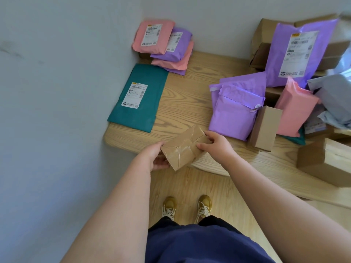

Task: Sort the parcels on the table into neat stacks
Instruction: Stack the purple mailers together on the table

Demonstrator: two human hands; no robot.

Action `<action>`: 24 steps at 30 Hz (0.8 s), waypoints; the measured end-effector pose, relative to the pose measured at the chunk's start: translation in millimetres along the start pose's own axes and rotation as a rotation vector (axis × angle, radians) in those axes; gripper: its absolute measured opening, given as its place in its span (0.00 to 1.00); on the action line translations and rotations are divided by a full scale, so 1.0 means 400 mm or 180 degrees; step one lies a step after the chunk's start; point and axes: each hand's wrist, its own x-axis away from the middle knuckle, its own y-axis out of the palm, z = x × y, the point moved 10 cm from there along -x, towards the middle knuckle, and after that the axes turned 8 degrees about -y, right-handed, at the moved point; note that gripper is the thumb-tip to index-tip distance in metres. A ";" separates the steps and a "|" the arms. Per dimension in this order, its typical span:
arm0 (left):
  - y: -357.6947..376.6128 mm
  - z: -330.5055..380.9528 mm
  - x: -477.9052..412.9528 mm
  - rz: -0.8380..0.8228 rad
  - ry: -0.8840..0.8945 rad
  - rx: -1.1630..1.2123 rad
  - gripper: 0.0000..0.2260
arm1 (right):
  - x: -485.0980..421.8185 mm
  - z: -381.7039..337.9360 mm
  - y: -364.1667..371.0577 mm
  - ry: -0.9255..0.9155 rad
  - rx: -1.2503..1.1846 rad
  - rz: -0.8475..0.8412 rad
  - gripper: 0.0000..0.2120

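Head view: teal mailer (150,76), blurred label (134,96)

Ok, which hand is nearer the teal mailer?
Left. The left hand grips the brown parcel just in front of the teal mailer; the right hand holds the parcel's other end, farther right.

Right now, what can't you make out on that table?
Head view only.
Print on label of green parcel: too small.
Right-side cardboard box: cut off by frame edge.
Count of back boxes: covered by big purple parcel.
Grip of left hand: fingertips hidden under brown parcel.
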 end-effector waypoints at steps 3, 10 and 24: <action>-0.020 0.022 -0.014 0.0201 0.0185 -0.0324 0.25 | 0.000 0.016 -0.005 0.0096 -0.0008 0.0182 0.15; 0.064 0.125 0.043 -0.0060 0.1027 -0.1398 0.18 | -0.016 -0.006 0.004 -0.0044 0.0135 0.0267 0.25; 0.122 0.108 0.016 -0.0228 0.0932 -0.1834 0.22 | -0.013 0.068 0.047 0.0399 -0.0586 0.0009 0.19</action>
